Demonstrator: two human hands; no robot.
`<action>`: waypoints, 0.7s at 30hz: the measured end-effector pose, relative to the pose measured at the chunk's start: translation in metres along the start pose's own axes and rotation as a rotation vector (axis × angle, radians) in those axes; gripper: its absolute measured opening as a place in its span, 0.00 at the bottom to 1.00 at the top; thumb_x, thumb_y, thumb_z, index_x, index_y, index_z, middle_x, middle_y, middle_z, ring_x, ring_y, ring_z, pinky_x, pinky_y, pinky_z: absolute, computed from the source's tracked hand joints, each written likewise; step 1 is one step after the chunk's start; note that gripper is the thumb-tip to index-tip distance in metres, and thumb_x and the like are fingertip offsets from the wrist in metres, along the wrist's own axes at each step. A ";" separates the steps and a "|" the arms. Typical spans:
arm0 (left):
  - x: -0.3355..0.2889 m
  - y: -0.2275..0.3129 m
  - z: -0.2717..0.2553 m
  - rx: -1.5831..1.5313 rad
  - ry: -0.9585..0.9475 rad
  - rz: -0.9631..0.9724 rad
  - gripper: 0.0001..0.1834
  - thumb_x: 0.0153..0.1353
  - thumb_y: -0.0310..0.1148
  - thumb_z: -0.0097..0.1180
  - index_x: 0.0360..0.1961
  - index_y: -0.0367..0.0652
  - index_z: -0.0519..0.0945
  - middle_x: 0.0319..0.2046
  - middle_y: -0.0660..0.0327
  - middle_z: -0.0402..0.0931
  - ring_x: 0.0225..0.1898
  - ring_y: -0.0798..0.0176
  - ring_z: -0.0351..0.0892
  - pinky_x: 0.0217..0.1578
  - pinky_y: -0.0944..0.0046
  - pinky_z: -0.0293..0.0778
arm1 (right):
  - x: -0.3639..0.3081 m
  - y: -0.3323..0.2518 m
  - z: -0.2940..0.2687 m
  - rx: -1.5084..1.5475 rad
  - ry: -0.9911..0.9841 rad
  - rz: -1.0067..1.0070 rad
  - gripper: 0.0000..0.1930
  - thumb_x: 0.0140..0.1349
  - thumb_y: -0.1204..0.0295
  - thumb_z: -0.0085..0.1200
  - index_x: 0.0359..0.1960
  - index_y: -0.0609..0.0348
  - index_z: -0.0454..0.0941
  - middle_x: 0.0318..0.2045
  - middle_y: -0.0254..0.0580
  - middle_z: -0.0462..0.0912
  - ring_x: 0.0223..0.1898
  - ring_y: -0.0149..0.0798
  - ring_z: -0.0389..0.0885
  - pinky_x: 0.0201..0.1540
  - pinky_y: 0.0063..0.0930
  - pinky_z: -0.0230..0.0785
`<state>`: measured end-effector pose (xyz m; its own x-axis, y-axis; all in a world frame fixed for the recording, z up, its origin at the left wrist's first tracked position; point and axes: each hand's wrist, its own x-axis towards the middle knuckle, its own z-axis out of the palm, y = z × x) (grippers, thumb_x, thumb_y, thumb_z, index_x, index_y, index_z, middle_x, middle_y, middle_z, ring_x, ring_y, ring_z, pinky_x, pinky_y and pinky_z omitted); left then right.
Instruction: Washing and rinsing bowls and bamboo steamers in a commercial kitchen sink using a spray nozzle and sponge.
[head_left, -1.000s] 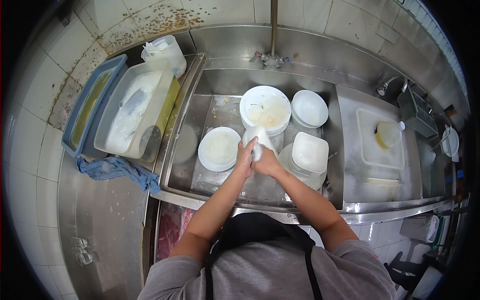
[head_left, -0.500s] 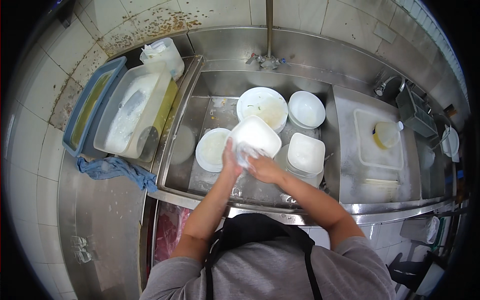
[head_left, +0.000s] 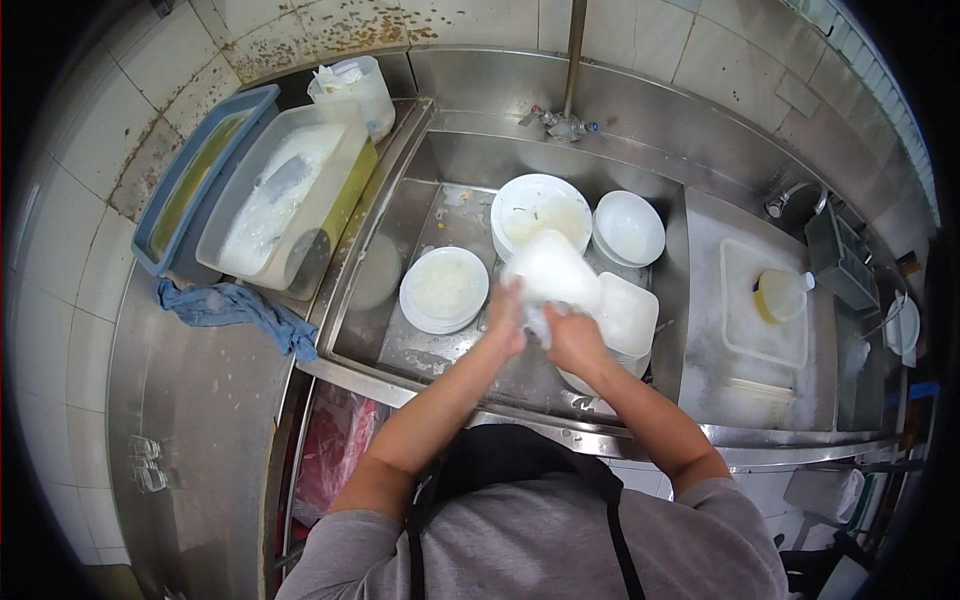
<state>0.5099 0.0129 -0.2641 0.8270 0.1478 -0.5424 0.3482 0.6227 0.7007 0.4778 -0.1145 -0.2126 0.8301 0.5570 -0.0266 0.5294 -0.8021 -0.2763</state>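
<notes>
A white square dish (head_left: 553, 268), blurred by motion, is tilted over the middle of the steel sink (head_left: 415, 345). My left hand (head_left: 507, 320) is closed on its near left edge. In my right hand (head_left: 576, 342) is a crumpled whitish cloth (head_left: 538, 322), pressed against the dish's near side; suds may cover part of it. Just right of the held dish stands a stack of white square dishes (head_left: 630, 315), partly hidden by my right hand. Small round plates (head_left: 445, 285) sit to the left. Behind are larger round plates (head_left: 530, 205) with food scraps and white round bowls (head_left: 629, 228).
Left of the sink stand a clear tub (head_left: 235, 230) of suds, a blue tub (head_left: 150, 225) and a blue cloth (head_left: 235, 310). A tap (head_left: 565, 125) rises behind. The right basin (head_left: 705, 330) holds cloudy water, a tray and a bottle of yellow liquid (head_left: 782, 295).
Both hands and the square dish have shifted right, closer to the stacked square dishes. The small round plates at left now show fully. The whole view has turned slightly.
</notes>
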 end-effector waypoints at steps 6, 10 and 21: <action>-0.006 -0.035 0.064 0.545 -0.249 -0.094 0.23 0.52 0.35 0.48 0.47 0.34 0.62 0.44 0.52 0.66 0.38 0.60 0.73 0.31 0.61 0.74 | -0.057 0.081 -0.024 -0.109 0.027 0.200 0.21 0.37 0.74 0.53 0.40 0.55 0.72 0.26 0.50 0.77 0.29 0.49 0.76 0.33 0.39 0.69; 0.020 -0.058 0.065 0.863 -0.455 -0.149 0.18 0.51 0.41 0.47 0.31 0.33 0.73 0.25 0.56 0.73 0.22 0.62 0.74 0.19 0.67 0.73 | -0.079 0.122 -0.013 -0.143 -0.075 0.176 0.18 0.39 0.75 0.52 0.37 0.55 0.72 0.28 0.47 0.77 0.33 0.48 0.76 0.36 0.38 0.69; -0.046 -0.001 0.072 0.499 -0.480 -0.173 0.28 0.53 0.45 0.51 0.52 0.46 0.62 0.42 0.54 0.68 0.33 0.57 0.75 0.21 0.62 0.74 | -0.050 0.065 -0.039 0.343 0.066 0.106 0.38 0.40 0.74 0.53 0.58 0.53 0.54 0.49 0.58 0.66 0.51 0.57 0.63 0.53 0.43 0.56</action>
<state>0.5034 -0.0495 -0.2063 0.8045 -0.3476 -0.4816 0.5578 0.1635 0.8137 0.4778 -0.2033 -0.1919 0.8928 0.4503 -0.0136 0.3592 -0.7296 -0.5819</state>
